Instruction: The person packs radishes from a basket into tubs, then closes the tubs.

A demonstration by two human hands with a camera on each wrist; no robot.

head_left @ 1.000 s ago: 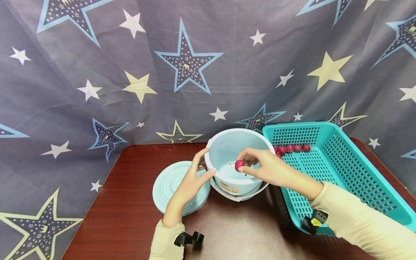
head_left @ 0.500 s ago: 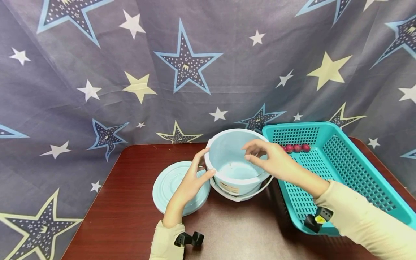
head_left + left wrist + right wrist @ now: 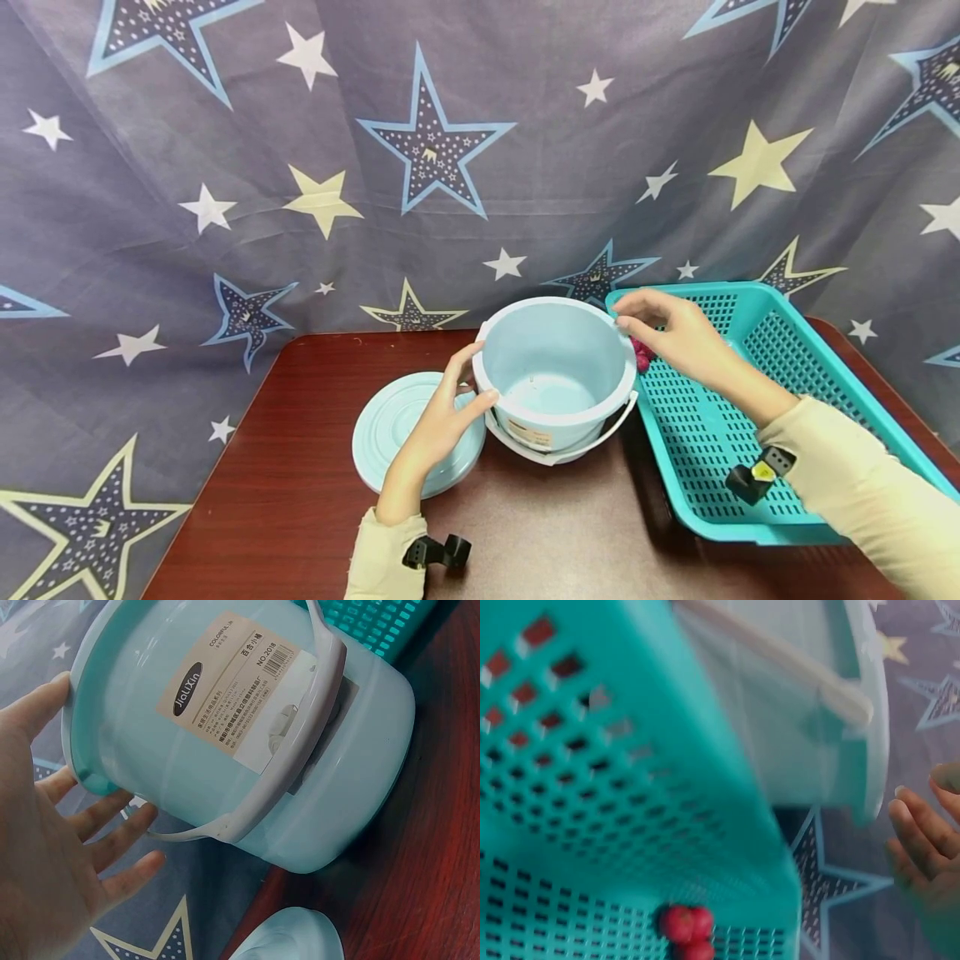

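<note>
A light blue bucket [image 3: 551, 333] stands on the table, its handle [image 3: 304, 746] hanging toward the person. My left hand [image 3: 442, 417] rests at the bucket's left rim, fingers spread and loosely bent against the outside. In the left wrist view the thumb touches the rim edge. My right hand [image 3: 671, 329] hovers between the bucket's right rim and a teal basket [image 3: 705, 467], fingers loosely bent, holding nothing. Red radishes [image 3: 642, 358] lie in the basket's back left corner, partly hidden by that hand. Inside the bucket, the near part of the floor is hidden.
A round light blue lid [image 3: 375, 433] lies on the table [image 3: 277, 467] left of the bucket, partly under the left forearm. The basket takes up the table's right side. Behind the table hangs a grey cloth [image 3: 540, 183] with stars.
The right hand held a radish inside the bucket, let it go, then moved up and right out of the bucket toward the basket. The left hand stays at the rim.
</note>
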